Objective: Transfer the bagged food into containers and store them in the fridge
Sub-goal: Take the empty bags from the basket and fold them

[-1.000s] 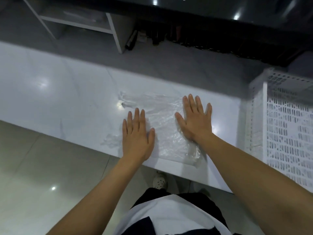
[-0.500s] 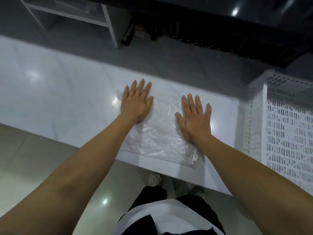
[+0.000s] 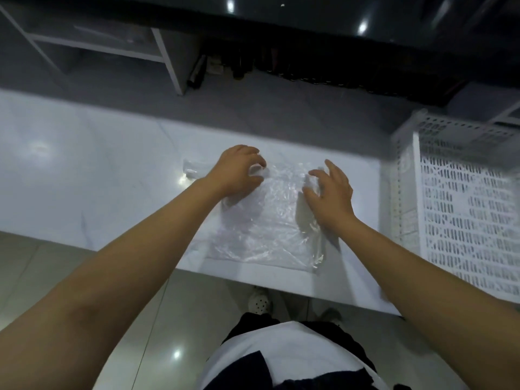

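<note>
Bag: plastic bag [image 3: 261,220] lies flat on the white counter [image 3: 98,178], near its front edge, between the two hands; it looks empty, no food is visible inside.
Left hand: left hand [image 3: 239,171] is over the far left corner of the bag, fingers curled down onto the film; it seems to pinch the far edge, but I cannot tell surely if film is really between the fingers.
Right hand: right hand [image 3: 330,190] is over the right side of the bag, fingers bent and spread apart, tips touching or just above the film; no clear grip is seen.
Step in hand: I judge the person is gathering or folding the emptied bag from its far edge.
How to do it well: take both far corners at the same moment, pull them evenly toward the body, and keep the film low on the counter so that air goes out and the fold stays straight.
Risk: thin film slips and clings to fingers; a one-sided pull will twist it.
Look of the bag: clear, thin, much wrinkled, shiny under the lamps; a loose strip extends to the left of the left hand.
Nearby: white perforated basket [image 3: 464,206] stands just right of the bag.
</note>
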The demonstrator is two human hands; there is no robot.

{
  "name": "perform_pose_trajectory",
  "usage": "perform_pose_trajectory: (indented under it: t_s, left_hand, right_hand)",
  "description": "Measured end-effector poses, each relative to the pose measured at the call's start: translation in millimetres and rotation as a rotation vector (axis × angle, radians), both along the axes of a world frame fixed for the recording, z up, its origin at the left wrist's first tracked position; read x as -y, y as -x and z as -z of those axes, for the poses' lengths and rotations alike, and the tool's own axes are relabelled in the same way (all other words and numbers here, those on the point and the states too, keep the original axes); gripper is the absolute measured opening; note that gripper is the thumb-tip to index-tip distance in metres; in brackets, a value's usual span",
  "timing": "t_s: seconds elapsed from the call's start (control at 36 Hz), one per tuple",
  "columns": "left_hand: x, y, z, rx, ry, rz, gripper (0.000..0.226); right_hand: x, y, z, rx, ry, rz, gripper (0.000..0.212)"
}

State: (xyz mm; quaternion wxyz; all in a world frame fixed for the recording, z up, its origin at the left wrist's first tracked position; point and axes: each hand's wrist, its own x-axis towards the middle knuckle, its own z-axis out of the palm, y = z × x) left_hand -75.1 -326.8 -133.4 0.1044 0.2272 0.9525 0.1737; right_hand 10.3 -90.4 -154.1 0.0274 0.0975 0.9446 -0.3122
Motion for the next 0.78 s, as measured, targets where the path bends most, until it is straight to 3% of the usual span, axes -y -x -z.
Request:
perform_pose_trajectory:
  t_s: [0.17,0.42,0.53,0.64,0.78]
  left_hand:
    - [-8.8,1.3,-2.0,-0.044,-0.092,-0.069,0.016]
    - [-5.2,1.3,-7.3,0.097,-0.284,-0.238,0.006]
    - [-8.8,3.1,-7.7,0.109,-0.273,-0.264,0.006]
    - [-14.7,4.9,-8.8,0.098,-0.241,-0.223,0.005]
    - [-15.8,11.3,-9.8,0.104,-0.213,-0.151,0.005]
  right_hand:
    - [-11.4,11.3,-12.3,0.053,-0.019,0.060,0.005]
    - [-7.9,19.6,-31.3,-0.001,0.066,0.159,0.008]
    - [-2.4,14.0,-37.4,-0.071,0.067,0.150,0.025]
    - [15.1,-8.6,-32.9,-0.137,-0.035,-0.009,0.038]
    - [37.6,-44.3,-13.4,0.036,-0.330,-0.257,0.068]
